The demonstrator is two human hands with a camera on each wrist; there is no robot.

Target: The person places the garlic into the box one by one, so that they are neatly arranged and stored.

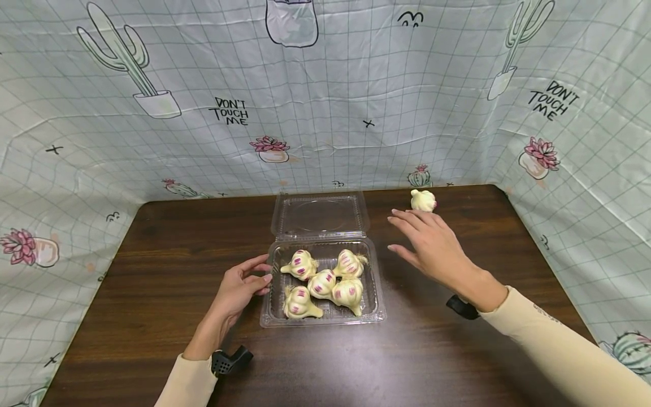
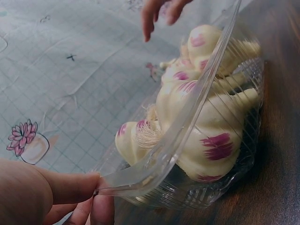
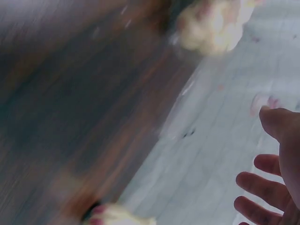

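Note:
A clear plastic clamshell container [image 1: 325, 322] stands on the table with its lid [image 1: 320, 216] folded back. Several garlic bulbs [image 1: 348, 294], cream with purple streaks, lie in its base. My left hand [image 1: 238, 291] pinches the left rim between thumb and fingers, as the left wrist view shows at the rim's corner [image 2: 136, 183]. My right hand [image 1: 437, 246] hovers over the table to the right of the container, fingers spread and nothing in them. Just beyond its fingertips, a single garlic bulb [image 1: 423, 200] lies near the back edge; the right wrist view is blurred.
The dark wooden table [image 1: 173, 271] is bordered at the back and sides by a hanging white cloth [image 1: 325, 85] with cactus prints and a grid. A black wrist device [image 1: 231, 360] sits on the left wrist, and another [image 1: 461, 307] on the right.

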